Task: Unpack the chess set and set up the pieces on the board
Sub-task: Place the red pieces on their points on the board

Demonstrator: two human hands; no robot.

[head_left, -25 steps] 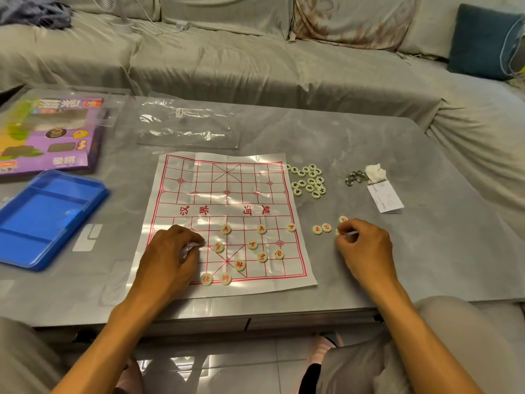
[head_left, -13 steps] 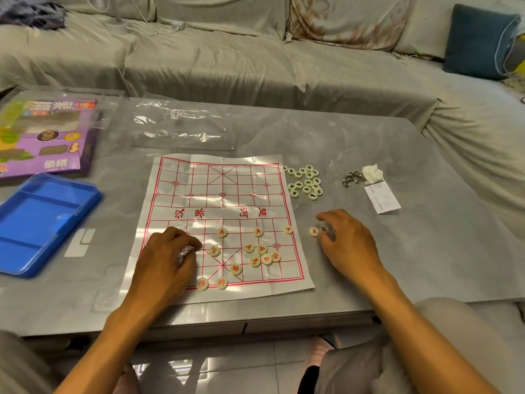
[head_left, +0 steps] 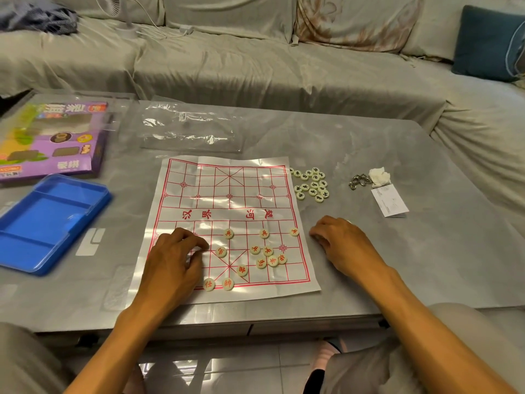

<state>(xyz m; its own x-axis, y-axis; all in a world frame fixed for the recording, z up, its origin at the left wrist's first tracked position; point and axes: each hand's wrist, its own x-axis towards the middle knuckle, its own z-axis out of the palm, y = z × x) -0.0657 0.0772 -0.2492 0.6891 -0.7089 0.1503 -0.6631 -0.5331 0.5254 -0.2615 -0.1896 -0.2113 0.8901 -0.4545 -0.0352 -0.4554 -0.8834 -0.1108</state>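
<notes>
We see a grey marbled table (head_left: 369, 155) with a glossy top, and behind it a long sofa (head_left: 255, 69) draped in pale grey-green cloth. A dark teal cushion (head_left: 483, 44) sits at its right end, and what may be a small fan (head_left: 119, 12) stands at the left. Below, the tiled floor (head_left: 255, 365) catches bright reflections.

Glossy plastic-sheet board (head_left: 227, 194) with creases and glare, smooth cream pieces (head_left: 311, 183) with a slight sheen, polished grey marble-look table (head_left: 369, 143), shiny blue plastic tray (head_left: 42, 223), clear crinkled plastic bag (head_left: 190, 129), glossy cardboard box (head_left: 54, 137), metal chain (head_left: 359, 181), matt cloth sofa cover (head_left: 255, 66)
</notes>
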